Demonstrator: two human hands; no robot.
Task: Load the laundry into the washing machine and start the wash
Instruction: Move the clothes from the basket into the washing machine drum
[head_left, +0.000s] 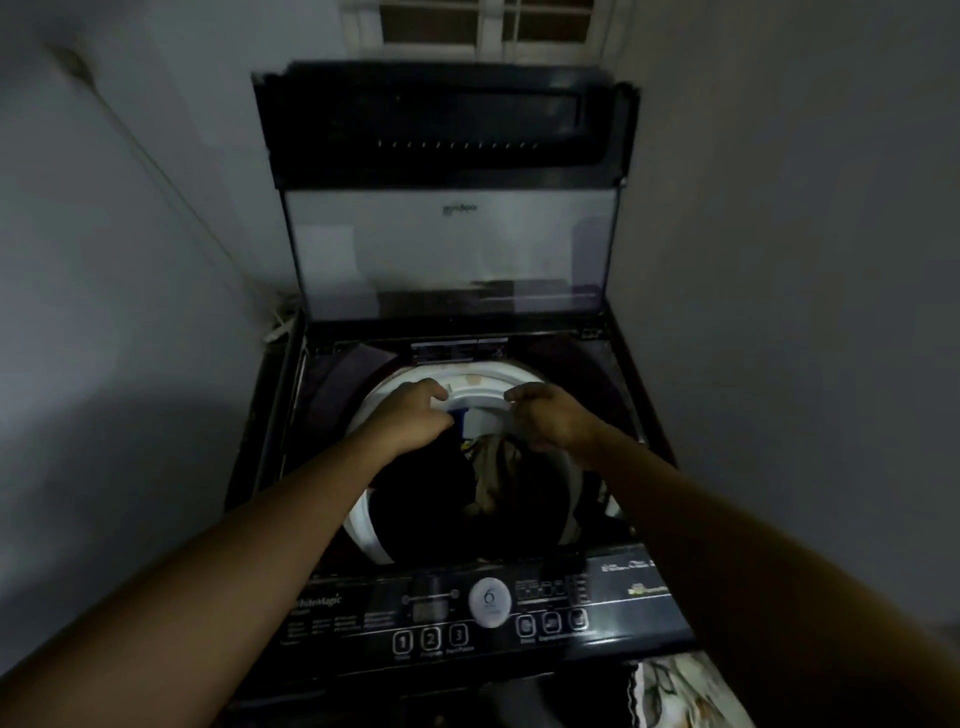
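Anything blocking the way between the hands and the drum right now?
Nothing visible. The lid is raised, the drum rim lies uncovered, and the left hand and right hand are over the laundry inside.

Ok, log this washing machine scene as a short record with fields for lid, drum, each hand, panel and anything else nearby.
lid: open, standing up at the back
laundry: dark and beige pieces inside the drum
tub ring: white, around the drum opening
left hand: fingers curled at the ring's far side, grip unclear
right hand: same, beside the left
control panel: near edge, round dial in the middle
patterned cloth: bottom right, outside the machine
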